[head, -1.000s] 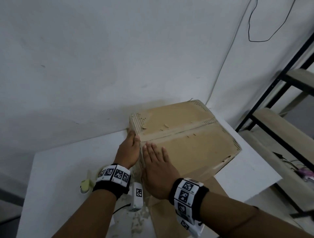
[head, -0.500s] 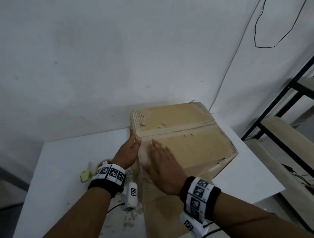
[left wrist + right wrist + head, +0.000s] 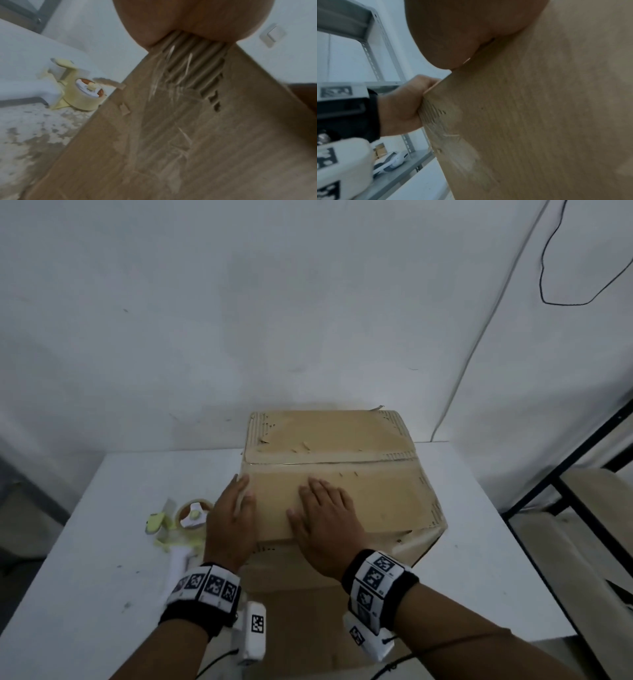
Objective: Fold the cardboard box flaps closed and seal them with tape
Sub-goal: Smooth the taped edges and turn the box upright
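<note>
Pressing down with our right hand [image 3: 327, 529]: palm flat, fingers spread, on the near flap [image 3: 342, 501] of the cardboard box [image 3: 342, 474]. That keeps the flap seated while nothing else holds it.

Our left hand [image 3: 233, 522] sits at the box's left edge, fingers laid along the side, thumb over the top corner. Likely bracing so the box doesn't slide or the flap pop at that end. From the right wrist view its fingers look curled round the corner edge; the left wrist view only shows the palm on torn corrugation, so exact finger wrap we can't confirm.

Box position: on the white table [image 3: 102, 577], back against the wall [image 3: 308, 320], roughly centre. Both top flaps are folded down and meet at a seam [image 3: 329, 463] running left-right. We can't tell from here if any tape is already on that seam; there's a faint glossy line, nothing conclusive.

Tape dispenser [image 3: 190, 517] lies on the table just left of our left hand, roll loaded, within reach. Placement makes sense: left hand can drop off and grab it while the right keeps pressure.

Box surface is scuffed, paper layer torn at the corners, so tape adhesion there may be poor.

A metal rack [image 3: 582, 474] stands to the right, well apart.
</note>
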